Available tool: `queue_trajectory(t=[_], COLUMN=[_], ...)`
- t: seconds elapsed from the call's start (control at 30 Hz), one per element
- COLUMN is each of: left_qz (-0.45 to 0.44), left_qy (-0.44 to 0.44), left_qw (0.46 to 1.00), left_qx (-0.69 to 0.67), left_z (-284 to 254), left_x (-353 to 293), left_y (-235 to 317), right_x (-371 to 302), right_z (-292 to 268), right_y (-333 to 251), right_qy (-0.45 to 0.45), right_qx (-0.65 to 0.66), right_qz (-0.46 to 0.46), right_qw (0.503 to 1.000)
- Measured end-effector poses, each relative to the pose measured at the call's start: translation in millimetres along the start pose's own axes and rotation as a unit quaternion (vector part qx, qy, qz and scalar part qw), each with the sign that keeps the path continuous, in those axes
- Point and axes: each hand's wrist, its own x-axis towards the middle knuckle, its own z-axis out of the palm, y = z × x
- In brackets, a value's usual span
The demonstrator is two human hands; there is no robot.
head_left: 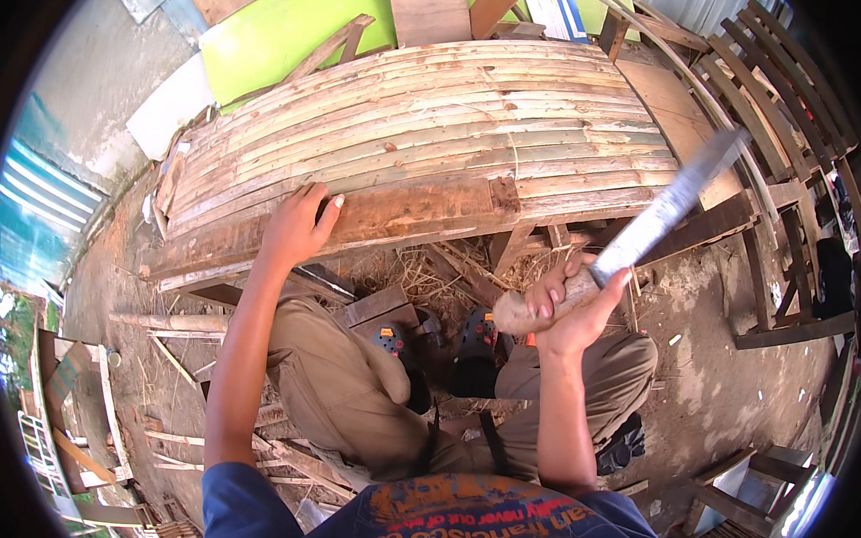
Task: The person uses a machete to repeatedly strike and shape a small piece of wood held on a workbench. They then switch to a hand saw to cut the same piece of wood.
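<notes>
My right hand [576, 307] is closed round the thick wooden handle of a machete [660, 223]. Its broad, pale blade slants up and away to the right, blurred near the tip. A long reddish-brown wooden plank [418, 210] lies along the near edge of a platform of split bamboo slats [426, 117]. Over the left part of this plank, my left hand [301, 225] grips it with the fingers bent and the thumb toward the right. The blade is apart from the plank, above the platform's right end.
Wooden slatted frames [787, 101] stand at the right. Light green panels [296, 37] lean behind the platform. Straw and wood scraps [449, 279] litter the ground beneath it, near my feet. Wood strips [187, 322] lie at the left, and another wooden frame [745, 508] stands at lower right.
</notes>
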Motion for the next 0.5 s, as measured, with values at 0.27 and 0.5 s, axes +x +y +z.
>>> queue_trajectory(t=[0.27,0.5], left_qz=[0.006,0.013], left_qy=[0.022,0.02], left_qw=[1.0,1.0], left_qx=[-0.002,0.0], left_z=[2.1,1.0], left_x=[-2.1,3.6], left_y=[-1.9,6.0], right_x=[0.8,-10.2], right_z=[-10.3,-16.7], right_y=[23.2,31.3], right_qy=[-0.086,-0.012], right_qx=[-0.074,-0.007], right_qz=[0.407,0.106], right_qw=[0.906,0.994])
